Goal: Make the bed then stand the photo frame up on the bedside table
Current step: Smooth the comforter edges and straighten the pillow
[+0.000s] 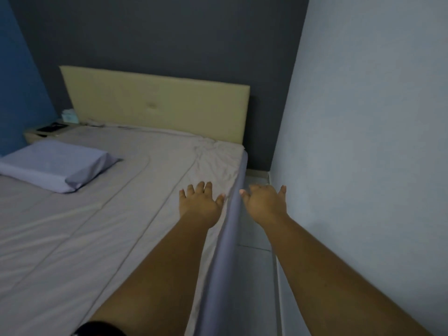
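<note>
Head view: L hand (198, 202) flat on sheet (97, 226); R hand (264, 202) spread, empty, just off edge.

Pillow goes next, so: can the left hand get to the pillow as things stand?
Probably not from here. The left hand rests open on the sheet by the near edge; the pillow sits far across it. Nothing blocks the way, only the stretch.

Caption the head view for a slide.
Left hand spread on the grey bed sheet by the mattress edge, right hand open over the floor beside the wall.
</note>
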